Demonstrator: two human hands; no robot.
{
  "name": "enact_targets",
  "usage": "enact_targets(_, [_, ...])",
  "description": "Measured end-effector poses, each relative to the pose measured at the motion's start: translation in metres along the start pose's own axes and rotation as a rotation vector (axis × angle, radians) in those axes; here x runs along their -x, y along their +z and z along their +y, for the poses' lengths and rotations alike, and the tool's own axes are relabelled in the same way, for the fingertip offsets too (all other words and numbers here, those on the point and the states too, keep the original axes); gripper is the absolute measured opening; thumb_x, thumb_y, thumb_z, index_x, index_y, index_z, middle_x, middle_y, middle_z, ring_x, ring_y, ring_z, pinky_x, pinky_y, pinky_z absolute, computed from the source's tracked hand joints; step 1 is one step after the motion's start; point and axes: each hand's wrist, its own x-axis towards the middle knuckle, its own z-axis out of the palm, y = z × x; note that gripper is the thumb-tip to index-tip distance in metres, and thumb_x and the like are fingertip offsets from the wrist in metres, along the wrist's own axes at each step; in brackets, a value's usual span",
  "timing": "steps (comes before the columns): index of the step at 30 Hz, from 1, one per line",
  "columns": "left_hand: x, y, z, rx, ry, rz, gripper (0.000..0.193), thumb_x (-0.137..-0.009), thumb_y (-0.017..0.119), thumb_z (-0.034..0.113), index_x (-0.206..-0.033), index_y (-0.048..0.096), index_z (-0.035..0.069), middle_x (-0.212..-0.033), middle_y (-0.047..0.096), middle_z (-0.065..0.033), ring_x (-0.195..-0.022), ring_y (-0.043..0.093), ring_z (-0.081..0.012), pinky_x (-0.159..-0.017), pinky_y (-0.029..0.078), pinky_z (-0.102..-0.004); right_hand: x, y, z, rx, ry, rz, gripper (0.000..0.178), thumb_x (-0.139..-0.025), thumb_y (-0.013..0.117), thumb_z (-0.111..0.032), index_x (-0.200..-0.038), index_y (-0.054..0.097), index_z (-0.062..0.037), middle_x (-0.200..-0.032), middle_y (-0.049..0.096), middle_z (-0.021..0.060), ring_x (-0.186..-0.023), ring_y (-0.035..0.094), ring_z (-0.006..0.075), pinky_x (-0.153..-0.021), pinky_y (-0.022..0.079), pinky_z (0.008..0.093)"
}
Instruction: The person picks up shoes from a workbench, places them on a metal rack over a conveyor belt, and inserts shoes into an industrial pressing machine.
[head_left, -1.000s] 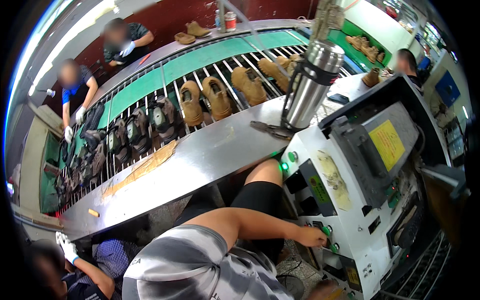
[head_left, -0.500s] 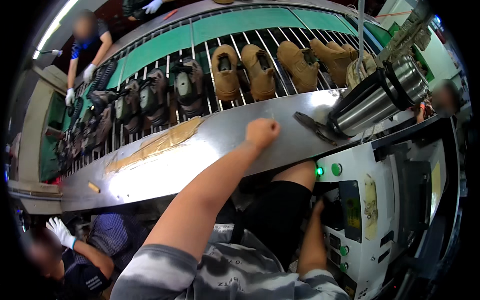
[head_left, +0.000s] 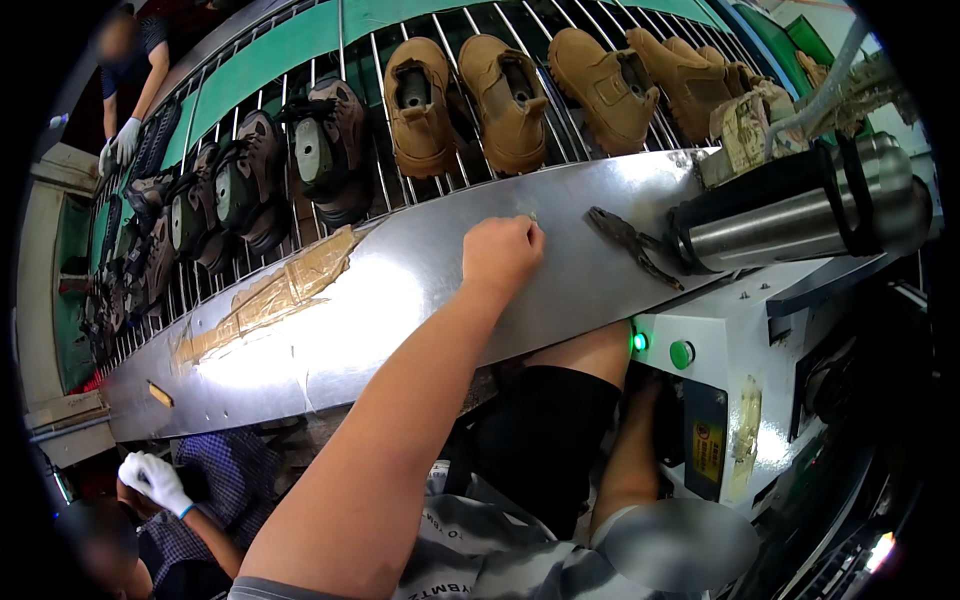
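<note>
My left hand [head_left: 503, 255] is curled into a loose fist and rests on the bare metal ledge [head_left: 570, 215]. Nothing shows sticking out of its fingers. To its right lie dark pliers [head_left: 635, 248], apart from the hand. Beyond the ledge, tan shoes [head_left: 503, 105] stand on a rack of metal bars. My right forearm [head_left: 635, 450] reaches down between my thigh and a white machine [head_left: 755, 330]. The right hand itself is hidden there.
Dark brown shoes [head_left: 330, 145] line the rack's left part. A steel flask [head_left: 770, 230] lies beyond the pliers. Brown tape [head_left: 270, 300] covers part of the ledge. Green buttons [head_left: 682, 354] sit on the machine. Gloved co-workers are at far left [head_left: 125, 140] and lower left [head_left: 155, 480].
The view has shifted and come closer to the ledge. My left hand stays in a fist there. The lower-left co-worker's gloved hand has gone from spread to curled.
</note>
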Motion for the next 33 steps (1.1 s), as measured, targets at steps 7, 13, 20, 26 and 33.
enact_targets(7, [-0.004,0.002,-0.001,-0.029,0.036,0.018,0.021,-0.079,0.061,0.023,-0.064,0.065,0.009,-0.062,0.062,-0.0104,-0.062,0.062,-0.0297,-0.058,0.050,-0.0425,0.042,0.048,-0.004,0.104,-0.042,-0.047,0.052,-0.095,0.043,-0.048,-0.129,0.054,-0.0087,-0.129,0.056,0.0111,-0.118,0.052,0.0285,-0.097,0.044,0.0452])
enact_targets(13, [-0.001,0.000,0.001,-0.040,0.028,0.022,0.021,-0.080,0.061,0.023,-0.065,0.065,0.009,-0.063,0.063,-0.0101,-0.063,0.062,-0.0299,-0.058,0.050,-0.0430,0.070,0.057,-0.005,0.031,-0.025,-0.280,0.053,-0.096,0.043,-0.047,-0.131,0.052,-0.0084,-0.131,0.056,0.0094,-0.119,0.052,0.0282,-0.098,0.043,0.0439])
enact_targets(20, [0.000,-0.005,0.001,-0.041,0.022,0.000,0.022,-0.081,0.061,0.023,-0.065,0.064,0.008,-0.064,0.063,-0.0103,-0.064,0.062,-0.0302,-0.059,0.050,-0.0434,0.092,0.076,-0.006,0.010,-0.011,-0.338,0.054,-0.097,0.039,-0.047,-0.136,0.049,-0.0102,-0.134,0.054,0.0079,-0.121,0.051,0.0278,-0.099,0.041,0.0432])
enact_targets(26, [0.000,-0.005,0.003,-0.043,0.023,-0.002,0.022,-0.081,0.060,0.023,-0.066,0.064,0.007,-0.064,0.063,-0.0102,-0.065,0.062,-0.0302,-0.059,0.050,-0.0434,0.059,0.042,0.004,0.075,-0.064,-0.395,0.059,-0.096,0.037,-0.052,-0.138,0.046,-0.0130,-0.135,0.053,0.0067,-0.121,0.051,0.0280,-0.097,0.042,0.0439])
enact_targets(33, [0.000,-0.007,0.002,-0.062,0.016,0.007,0.021,-0.080,0.061,0.023,-0.065,0.064,0.008,-0.063,0.063,-0.0098,-0.064,0.062,-0.0296,-0.059,0.050,-0.0430,0.028,0.026,0.009,0.148,-0.013,-0.073,0.055,-0.094,0.040,-0.050,-0.132,0.052,-0.0115,-0.123,0.060,0.0065,-0.109,0.057,0.0274,-0.089,0.047,0.0433])
